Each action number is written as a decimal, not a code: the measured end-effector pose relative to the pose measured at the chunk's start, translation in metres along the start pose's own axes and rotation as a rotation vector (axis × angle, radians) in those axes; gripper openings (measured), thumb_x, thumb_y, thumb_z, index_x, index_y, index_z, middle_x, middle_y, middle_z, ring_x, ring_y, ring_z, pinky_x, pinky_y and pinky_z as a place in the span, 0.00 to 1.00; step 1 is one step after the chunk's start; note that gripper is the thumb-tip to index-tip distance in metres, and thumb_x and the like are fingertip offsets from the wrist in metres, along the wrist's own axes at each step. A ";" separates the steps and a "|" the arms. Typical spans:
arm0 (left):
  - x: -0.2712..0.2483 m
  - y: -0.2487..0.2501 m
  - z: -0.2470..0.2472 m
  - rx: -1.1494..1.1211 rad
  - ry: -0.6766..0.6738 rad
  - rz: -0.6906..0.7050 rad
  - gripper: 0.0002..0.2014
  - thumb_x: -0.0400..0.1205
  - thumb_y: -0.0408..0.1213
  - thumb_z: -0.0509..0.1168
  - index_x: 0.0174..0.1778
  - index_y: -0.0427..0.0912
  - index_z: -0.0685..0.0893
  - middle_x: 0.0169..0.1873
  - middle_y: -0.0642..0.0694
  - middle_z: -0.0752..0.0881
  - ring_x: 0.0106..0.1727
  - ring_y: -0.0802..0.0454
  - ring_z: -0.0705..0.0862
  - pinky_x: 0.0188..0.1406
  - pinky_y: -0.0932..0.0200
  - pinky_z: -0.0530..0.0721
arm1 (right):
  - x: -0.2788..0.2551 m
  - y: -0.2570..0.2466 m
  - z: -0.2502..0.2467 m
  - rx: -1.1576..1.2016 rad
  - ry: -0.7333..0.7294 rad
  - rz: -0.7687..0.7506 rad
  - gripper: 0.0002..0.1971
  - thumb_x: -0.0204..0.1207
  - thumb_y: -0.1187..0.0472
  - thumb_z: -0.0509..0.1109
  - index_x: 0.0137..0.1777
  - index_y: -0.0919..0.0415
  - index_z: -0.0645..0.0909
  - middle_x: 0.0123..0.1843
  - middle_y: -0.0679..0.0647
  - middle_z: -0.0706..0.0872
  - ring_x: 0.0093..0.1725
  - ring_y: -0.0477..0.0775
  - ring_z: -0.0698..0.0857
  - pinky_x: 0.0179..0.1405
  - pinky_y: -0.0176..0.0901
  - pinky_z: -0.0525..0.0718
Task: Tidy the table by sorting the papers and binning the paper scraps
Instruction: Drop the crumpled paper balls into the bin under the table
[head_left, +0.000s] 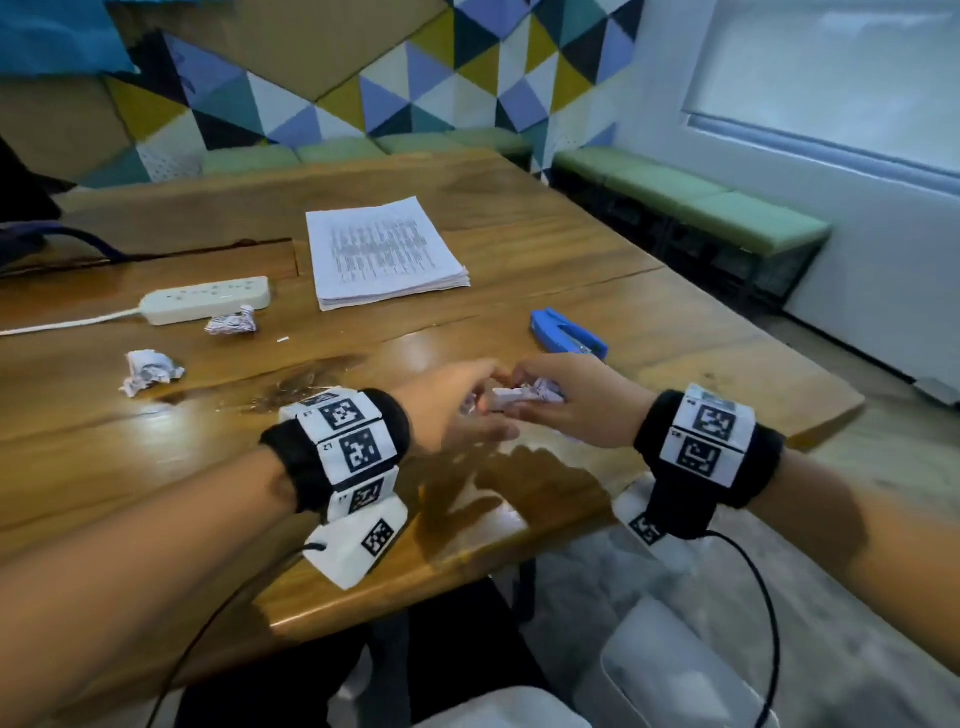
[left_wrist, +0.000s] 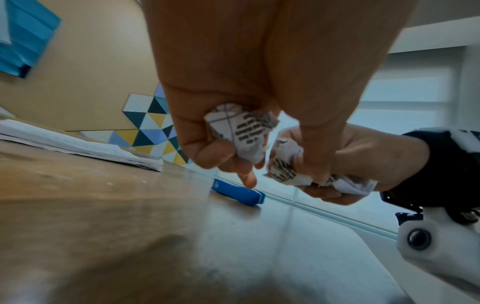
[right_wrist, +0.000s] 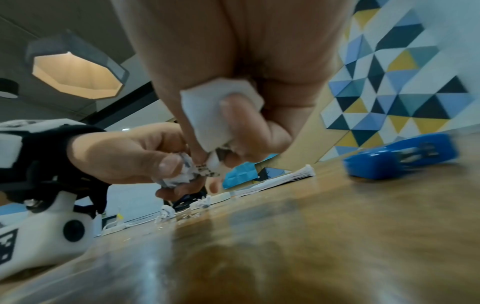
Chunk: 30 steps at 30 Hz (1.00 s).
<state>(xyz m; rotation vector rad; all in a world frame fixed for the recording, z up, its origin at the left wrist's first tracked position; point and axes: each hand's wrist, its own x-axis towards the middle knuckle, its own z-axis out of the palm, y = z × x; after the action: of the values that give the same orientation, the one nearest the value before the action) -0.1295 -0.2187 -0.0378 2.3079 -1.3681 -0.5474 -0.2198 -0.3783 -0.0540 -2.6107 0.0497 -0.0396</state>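
Note:
My two hands meet just above the table's near middle. My left hand grips a crumpled printed scrap in its curled fingers. My right hand grips another crumpled scrap, white in the right wrist view. The two scraps almost touch. Two more crumpled scraps lie on the table to the left, one by the power strip and one nearer me. A neat stack of printed papers lies at the table's far middle.
A blue stapler lies just beyond my right hand. A white power strip with its cord sits at the left. The wooden table's edge runs close on the right. A white object stands on the floor below it. Green benches line the wall.

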 end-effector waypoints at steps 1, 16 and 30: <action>0.007 0.005 0.005 0.023 -0.021 0.016 0.25 0.77 0.50 0.68 0.70 0.53 0.72 0.48 0.56 0.77 0.43 0.63 0.76 0.39 0.72 0.72 | -0.010 0.008 -0.004 -0.013 0.003 0.009 0.09 0.78 0.49 0.68 0.52 0.53 0.77 0.40 0.56 0.83 0.39 0.56 0.80 0.39 0.47 0.77; 0.022 0.106 0.091 0.017 -0.203 0.443 0.14 0.79 0.48 0.65 0.61 0.54 0.79 0.41 0.61 0.80 0.43 0.62 0.78 0.46 0.63 0.78 | -0.176 0.130 0.039 0.207 -0.377 0.403 0.11 0.66 0.62 0.77 0.38 0.47 0.79 0.34 0.41 0.81 0.32 0.42 0.78 0.37 0.32 0.77; 0.098 0.118 0.233 -0.074 -0.452 0.237 0.08 0.83 0.39 0.62 0.55 0.49 0.81 0.44 0.51 0.81 0.44 0.56 0.79 0.38 0.65 0.72 | -0.215 0.268 0.172 0.195 -0.428 0.990 0.13 0.72 0.52 0.74 0.56 0.51 0.82 0.45 0.53 0.89 0.37 0.57 0.87 0.39 0.47 0.90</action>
<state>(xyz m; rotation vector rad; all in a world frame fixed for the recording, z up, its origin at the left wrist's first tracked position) -0.2931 -0.3898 -0.1853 1.9972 -1.7580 -1.0657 -0.4353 -0.5132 -0.3420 -2.0819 1.0895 0.8011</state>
